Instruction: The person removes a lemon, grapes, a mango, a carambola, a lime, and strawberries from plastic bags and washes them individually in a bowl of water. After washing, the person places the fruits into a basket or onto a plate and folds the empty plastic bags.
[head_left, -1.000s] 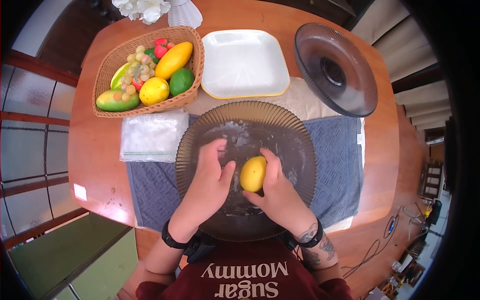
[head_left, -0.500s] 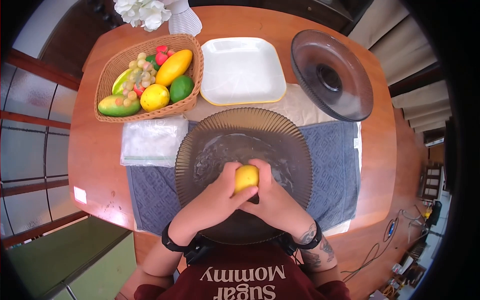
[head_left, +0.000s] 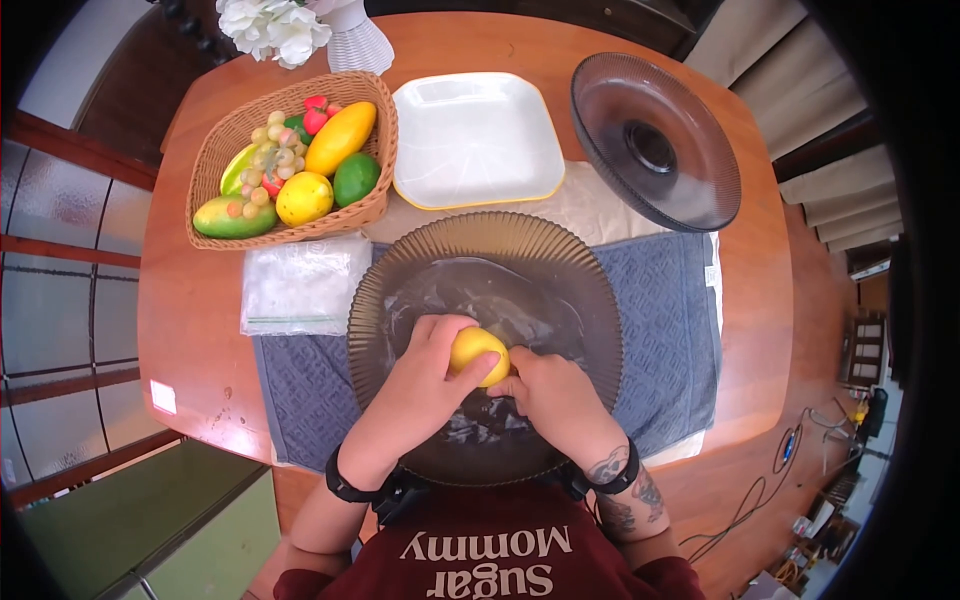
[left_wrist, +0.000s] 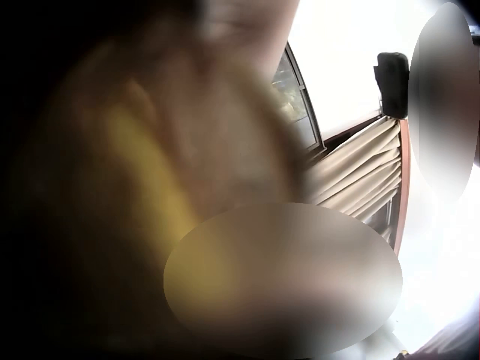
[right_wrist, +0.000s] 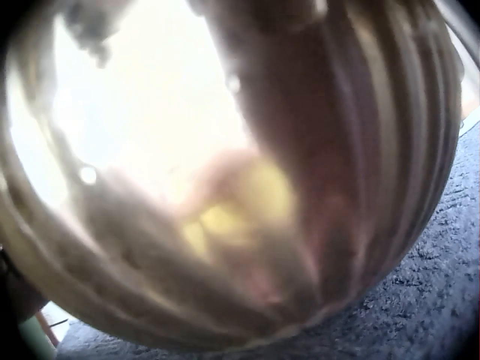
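Observation:
A yellow fruit [head_left: 478, 356] is held over the ribbed smoky glass bowl [head_left: 490, 232], which has water in it. The left hand [head_left: 430, 375] grips the fruit from the left, thumb across its near side. Against the fruit's right side lie the curled fingers of the right hand [head_left: 550, 390]; whether they pinch it is hard to tell. The left wrist view is mostly blurred, with a yellow patch [left_wrist: 154, 191] of the fruit. Through the bowl's ribbed wall [right_wrist: 390, 150], the right wrist view gives a blurred yellow shape [right_wrist: 259, 196].
Behind the bowl are a wicker basket [head_left: 212, 150] of fruit, a white tray [head_left: 480, 140] and a round dark glass dish [head_left: 700, 150]. A plastic bag [head_left: 300, 285] lies at left, partly on a blue towel [head_left: 665, 330] under the bowl. White flowers [head_left: 275, 30] stand at the back left.
The fruit passed from the right hand to between both hands, then shifted slightly left in the left hand's grip. The right hand has drawn slightly right, its fingers now more curled.

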